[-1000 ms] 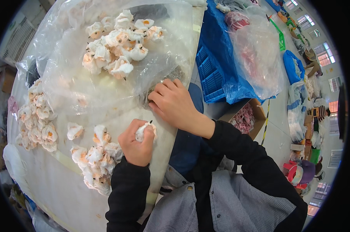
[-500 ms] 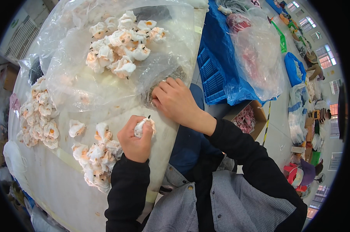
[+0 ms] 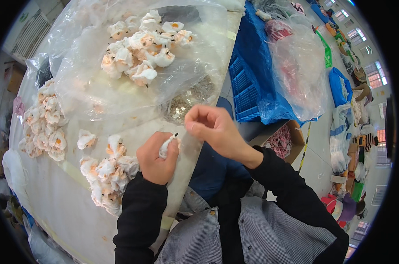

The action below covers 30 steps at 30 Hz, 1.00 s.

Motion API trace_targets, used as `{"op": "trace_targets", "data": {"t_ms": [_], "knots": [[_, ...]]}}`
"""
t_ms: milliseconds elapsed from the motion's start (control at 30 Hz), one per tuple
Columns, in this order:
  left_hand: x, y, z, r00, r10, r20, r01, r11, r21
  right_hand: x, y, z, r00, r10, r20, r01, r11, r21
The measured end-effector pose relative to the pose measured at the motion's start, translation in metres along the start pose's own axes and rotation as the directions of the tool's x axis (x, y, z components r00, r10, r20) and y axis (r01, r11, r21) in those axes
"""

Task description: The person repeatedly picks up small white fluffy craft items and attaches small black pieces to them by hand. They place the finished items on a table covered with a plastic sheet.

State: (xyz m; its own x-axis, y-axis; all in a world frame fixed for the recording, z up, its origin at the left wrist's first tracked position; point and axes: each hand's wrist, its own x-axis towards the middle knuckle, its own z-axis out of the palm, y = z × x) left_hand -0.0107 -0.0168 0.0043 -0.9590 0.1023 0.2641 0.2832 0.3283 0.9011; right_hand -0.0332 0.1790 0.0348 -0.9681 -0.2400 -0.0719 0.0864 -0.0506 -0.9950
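My left hand (image 3: pixel 157 160) is closed around a white and peach artificial flower (image 3: pixel 165 147) whose dark, pointed tip sticks up past the thumb. My right hand (image 3: pixel 215 132) hovers just right of it, thumb and fingertips pinched; anything between them is too small to make out. Beyond the right hand lies a clear plastic bag (image 3: pixel 180 108) with small shiny bits in it. Similar flowers form a heap (image 3: pixel 107 176) beside my left forearm, a pile (image 3: pixel 45 125) at the far left and a cluster (image 3: pixel 142 48) on plastic sheeting. A single flower (image 3: pixel 86 139) lies apart.
The pale worktop (image 3: pixel 67 193) ends just right of my hands. Past its edge stand a blue crate (image 3: pixel 243 90) with a blue liner, a clear bag (image 3: pixel 298 66) with pinkish contents and a cardboard box (image 3: pixel 296 127) holding pink pieces. Other people sit farther right.
My right hand has drawn back from the bag of shiny bits toward me and turned, fingers now pinched. My left hand still holds the flower, which has tilted slightly.
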Motion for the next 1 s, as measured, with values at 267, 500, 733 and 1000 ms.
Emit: {"op": "trace_targets", "data": {"t_ms": [267, 500, 733, 1000], "knots": [[-0.001, 0.006, 0.003, 0.990, 0.133, 0.041, -0.135, 0.989, 0.067, -0.014, 0.012, -0.009, 0.941, 0.261, 0.217, -0.323, 0.885, 0.336], [-0.001, 0.007, 0.003, 0.989, 0.136, 0.053, -0.138, 0.990, 0.039, -0.013, 0.013, -0.008, 0.935, 0.280, 0.218, -0.336, 0.895, 0.293], [-0.001, 0.007, 0.004, 0.990, 0.124, 0.066, -0.128, 0.990, 0.059, -0.016, 0.008, -0.005, 0.986, 0.147, 0.081, -0.155, 0.981, 0.114], [0.000, 0.006, 0.006, 0.987, 0.105, 0.118, -0.112, 0.992, 0.059, -0.014, -0.002, -0.013, 0.983, -0.063, 0.171, 0.108, 0.956, -0.272]]}}
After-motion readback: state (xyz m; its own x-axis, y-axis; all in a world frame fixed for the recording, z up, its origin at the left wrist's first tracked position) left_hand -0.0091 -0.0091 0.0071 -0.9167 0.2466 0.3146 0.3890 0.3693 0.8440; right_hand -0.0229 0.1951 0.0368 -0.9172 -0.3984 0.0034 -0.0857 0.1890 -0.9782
